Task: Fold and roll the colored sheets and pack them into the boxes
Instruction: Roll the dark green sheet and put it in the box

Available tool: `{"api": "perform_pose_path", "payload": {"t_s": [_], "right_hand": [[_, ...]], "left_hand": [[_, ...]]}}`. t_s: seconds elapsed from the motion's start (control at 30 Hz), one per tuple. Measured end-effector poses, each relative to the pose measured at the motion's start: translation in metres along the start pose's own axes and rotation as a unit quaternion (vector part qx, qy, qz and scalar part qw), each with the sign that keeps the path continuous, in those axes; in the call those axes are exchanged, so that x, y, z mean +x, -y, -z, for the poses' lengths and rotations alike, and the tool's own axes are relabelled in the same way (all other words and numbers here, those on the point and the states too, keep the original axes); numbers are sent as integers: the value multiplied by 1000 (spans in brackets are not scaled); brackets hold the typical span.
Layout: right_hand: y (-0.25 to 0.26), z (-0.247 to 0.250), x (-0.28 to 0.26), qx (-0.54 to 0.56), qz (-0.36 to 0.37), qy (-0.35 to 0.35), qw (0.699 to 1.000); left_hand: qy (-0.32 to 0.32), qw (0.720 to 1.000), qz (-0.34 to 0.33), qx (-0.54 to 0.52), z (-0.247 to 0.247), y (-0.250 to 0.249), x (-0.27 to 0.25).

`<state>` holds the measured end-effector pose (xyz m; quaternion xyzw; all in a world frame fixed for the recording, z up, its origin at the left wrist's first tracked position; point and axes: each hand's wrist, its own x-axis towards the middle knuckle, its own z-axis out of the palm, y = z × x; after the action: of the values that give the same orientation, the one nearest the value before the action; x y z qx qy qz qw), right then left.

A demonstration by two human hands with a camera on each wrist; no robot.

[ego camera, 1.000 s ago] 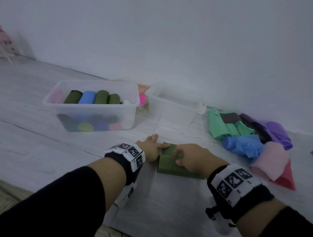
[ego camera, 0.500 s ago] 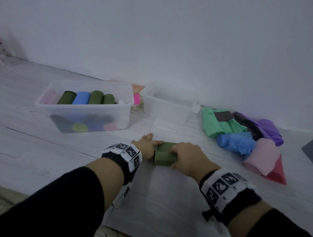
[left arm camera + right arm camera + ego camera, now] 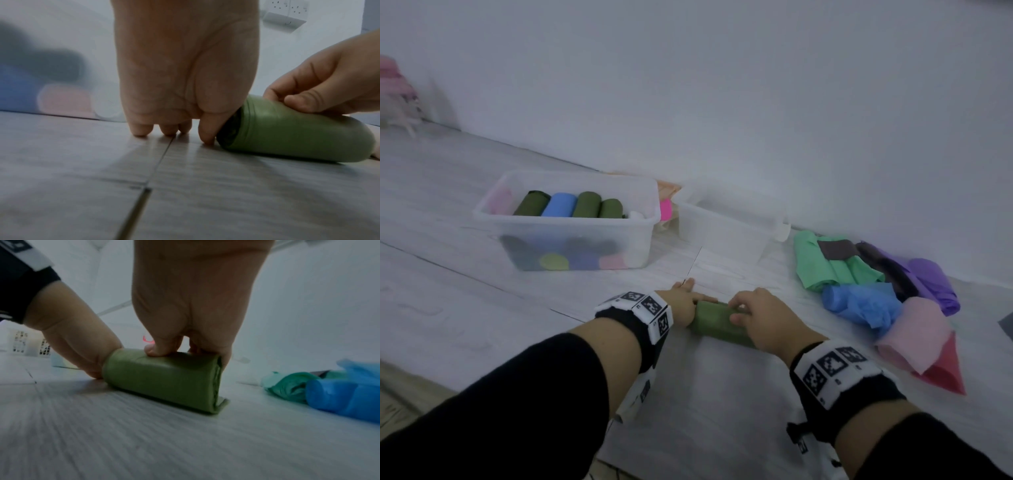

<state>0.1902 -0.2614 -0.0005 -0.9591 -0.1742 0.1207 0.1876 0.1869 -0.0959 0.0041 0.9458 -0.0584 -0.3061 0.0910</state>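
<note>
**Olive roll nearly closed on the floor**

Now the olive-green roll [image 3: 717,320] lies on the pale floor [image 3: 482,308] between both hands, in front of the two clear boxes. The right hand [image 3: 767,320] is curled over its top, fingertips [image 3: 153,351] pressing down so the turns stay tight. A short tail of sheet [image 3: 223,403] pokes out beneath, so the rolling looks not quite finished. The left hand [image 3: 681,303] stands on its fingertips with fingers straight, its edge butted against the roll's end, probably to keep the layers square. The left box [image 3: 571,236] already holds finished rolls. The smaller box [image 3: 729,226] beside it seems empty, though its frosted wall hides much. Loose coloured sheets [image 3: 869,284] wait to the right, near the wall.
</note>
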Motion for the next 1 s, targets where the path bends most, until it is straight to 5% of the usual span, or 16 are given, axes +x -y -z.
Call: {"api": "perform_pose_path", "payload": {"t_s": [0.1,0.37,0.57,0.73,0.8,0.87,1.0], "right_hand": [[4,6,0,0,17,-25,1000],[1,10,-7,-247,69,53,965],[-8,5,4,-198,78,27,977],[3,0,17,-144,35,72,986],[11,-4,20,-108,27,86,990],[19,-7,22,-16,29,101,994],[41,-11,22,237,61,111,963]], "left_hand": [[4,1000,6,8,1,0,1],[-5,1000,15,11,1,-1,5],[-196,971,116,-78,-12,4,4],[-180,959,142,-165,-29,-1,-2],[-171,903,121,-374,-31,-2,-1],[-182,798,101,-565,-31,-3,-4],[-245,624,54,-740,-22,8,-18]]}}
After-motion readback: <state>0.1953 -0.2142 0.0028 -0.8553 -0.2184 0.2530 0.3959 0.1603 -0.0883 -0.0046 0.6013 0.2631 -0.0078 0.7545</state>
